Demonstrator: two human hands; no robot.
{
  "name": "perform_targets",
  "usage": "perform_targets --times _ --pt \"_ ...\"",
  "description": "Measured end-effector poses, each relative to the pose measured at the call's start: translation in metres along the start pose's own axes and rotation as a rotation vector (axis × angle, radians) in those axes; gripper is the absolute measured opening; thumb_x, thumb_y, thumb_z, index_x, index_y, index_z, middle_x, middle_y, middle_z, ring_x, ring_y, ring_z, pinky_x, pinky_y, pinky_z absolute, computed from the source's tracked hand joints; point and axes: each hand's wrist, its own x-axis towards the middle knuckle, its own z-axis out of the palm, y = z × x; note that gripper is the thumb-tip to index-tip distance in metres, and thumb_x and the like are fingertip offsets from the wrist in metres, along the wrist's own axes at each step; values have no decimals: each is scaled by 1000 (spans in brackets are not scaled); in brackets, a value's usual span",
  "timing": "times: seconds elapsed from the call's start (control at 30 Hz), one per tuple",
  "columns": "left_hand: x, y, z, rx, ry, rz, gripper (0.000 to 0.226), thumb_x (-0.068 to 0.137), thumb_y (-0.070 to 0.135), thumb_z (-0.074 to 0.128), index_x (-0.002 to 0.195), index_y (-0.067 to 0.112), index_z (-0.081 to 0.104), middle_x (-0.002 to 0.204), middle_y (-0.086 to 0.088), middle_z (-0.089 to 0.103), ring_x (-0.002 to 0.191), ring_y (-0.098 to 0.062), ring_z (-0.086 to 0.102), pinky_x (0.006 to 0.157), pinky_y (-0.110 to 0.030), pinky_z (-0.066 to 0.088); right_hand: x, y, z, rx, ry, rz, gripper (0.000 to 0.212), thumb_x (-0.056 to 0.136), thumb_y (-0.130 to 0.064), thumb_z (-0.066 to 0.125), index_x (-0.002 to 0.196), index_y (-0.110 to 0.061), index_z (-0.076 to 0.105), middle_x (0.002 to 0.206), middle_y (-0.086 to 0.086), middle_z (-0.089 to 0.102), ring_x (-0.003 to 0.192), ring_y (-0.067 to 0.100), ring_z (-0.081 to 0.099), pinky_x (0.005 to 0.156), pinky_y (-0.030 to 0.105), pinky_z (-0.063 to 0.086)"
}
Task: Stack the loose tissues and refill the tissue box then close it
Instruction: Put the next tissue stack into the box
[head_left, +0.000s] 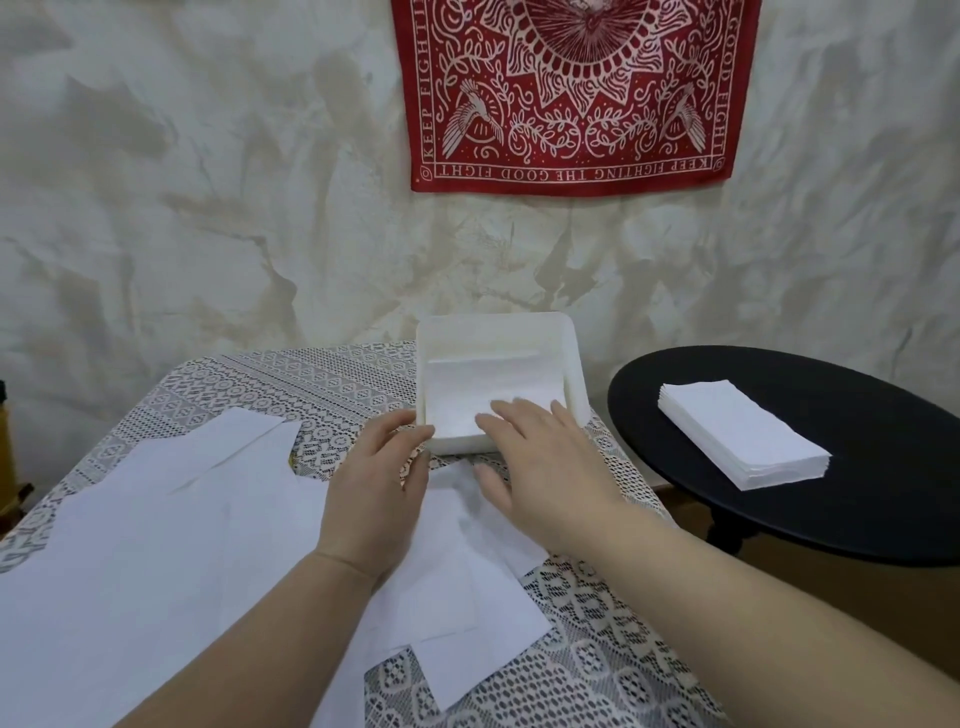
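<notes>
Head view: both hands, left and right, fingers spread, at tissue box near rim.

Two bare forearms enter from the lower edge. No sleeves in view on either arm, no watch, no bracelet at the wrists. Left hand and right hand ungloved; no rings visible on the fingers that show. Nails short, unpainted as far as can be told. Rest of the person out of view.
</notes>
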Motion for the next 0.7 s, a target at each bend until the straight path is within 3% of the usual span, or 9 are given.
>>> perform_targets --times 0.07,0.13,0.23,0.3,0.4,0.47,0.57,0.7 --pt "0 0 0 1 -6 -2 22 84 6 64 104 10 69 118 -6 60 102 -7 50 84 -26 41 12 1 -6 31 -72 48 55 95 -49 25 141 -21 37 150 2 34 139 24 26 113 47 18" --pt "0 0 0 -3 -20 -17 24 82 2 66 105 10 69 119 -6 60 103 -7 50 84 -26 41 24 2 -8 20 -162 108 55 97 -51 20 145 -24 28 153 0 25 142 22 15 113 48 13" --pt "-1 -1 1 -4 -26 -27 26 83 1 65 107 11 69 120 -6 59 104 -7 50 84 -27 41 30 3 -8 15 -230 147 57 97 -54 18 145 -24 27 153 -1 24 142 22 14 112 48 13" --pt "-1 -2 1 0 -23 -17 25 84 8 59 107 11 68 120 -6 59 105 -8 50 84 -27 41 25 3 -6 13 -155 115 56 98 -51 21 145 -23 27 155 -1 22 143 22 14 114 47 12" --pt "1 -2 0 -2 -37 -13 31 83 10 55 112 12 66 123 -5 58 107 -9 50 84 -29 43 7 -1 -3 -25 16 17 54 91 -48 28 131 -18 49 141 5 46 132 27 41 108 49 29" --pt "1 -1 -1 30 -75 -21 38 85 4 58 121 14 62 130 -3 55 113 -13 51 84 -31 45 0 -1 3 -57 21 3 55 87 -48 32 124 -15 56 127 7 58 119 29 53 102 51 36" --pt "0 2 -2 63 -131 -82 52 86 4 57 135 19 50 143 4 45 125 -16 47 90 -31 43 6 3 8 -104 -13 33 59 85 -48 35 132 -15 48 125 7 56 124 30 47 107 55 28" --pt "0 2 -3 77 -151 -114 56 87 7 55 139 23 44 146 8 39 129 -13 43 95 -32 42 28 4 6 -158 -52 70 63 92 -44 38 147 -17 22 145 6 34 140 29 19 111 58 5"
